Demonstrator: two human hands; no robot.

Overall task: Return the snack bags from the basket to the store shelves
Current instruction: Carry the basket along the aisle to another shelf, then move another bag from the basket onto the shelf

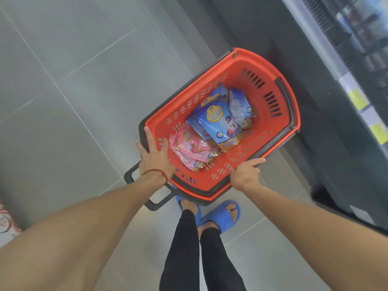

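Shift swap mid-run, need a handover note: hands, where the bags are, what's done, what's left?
Hands: the left hand lies over the near-left rim of the basket, fingers straight. The right hand grips the near-right rim.
Things: the blue bags (at least two, exact count unclear) and a pink bag all lie inside the basket. The shelves are to the right, blurred.
Done: no bag is in either hand, and none can be seen to have been shelved.
Left: lift out each bag and put it on the shelves.
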